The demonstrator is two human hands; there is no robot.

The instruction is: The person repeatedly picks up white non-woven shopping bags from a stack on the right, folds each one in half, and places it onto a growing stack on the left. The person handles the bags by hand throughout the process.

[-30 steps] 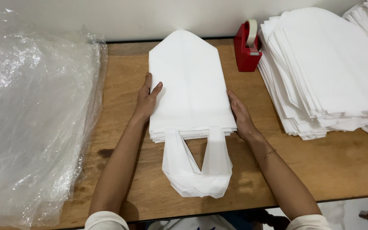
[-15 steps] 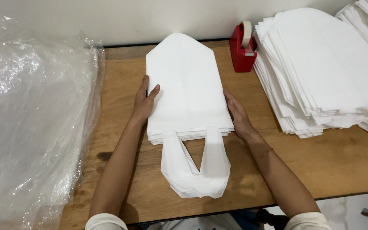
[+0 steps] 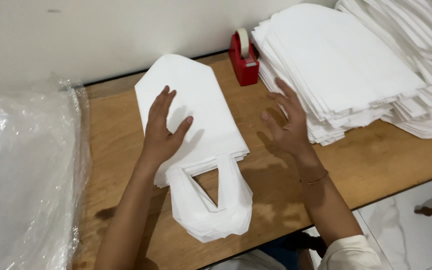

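Observation:
A small stack of white fabric bags [image 3: 196, 107] lies on the wooden table [image 3: 116, 145], its looped handles [image 3: 213, 205] pointing toward me. My left hand [image 3: 162, 131] rests flat on top of this stack, fingers spread. My right hand [image 3: 287, 120] hovers open above the bare wood, between the small stack and a large pile of the same white bags [image 3: 341, 70] at the right. It holds nothing and its fingertips are near that pile's edge.
A red tape dispenser [image 3: 243, 59] stands at the back by the wall, against the large pile. Crumpled clear plastic sheeting [image 3: 23, 175] covers the table's left side. The table's front edge runs lower right, with pale floor tiles [image 3: 416, 235] beyond.
My right hand has left the right edge of the small stack and moved right toward the large pile. My left hand has shifted from the stack's left edge onto its top. The view has turned.

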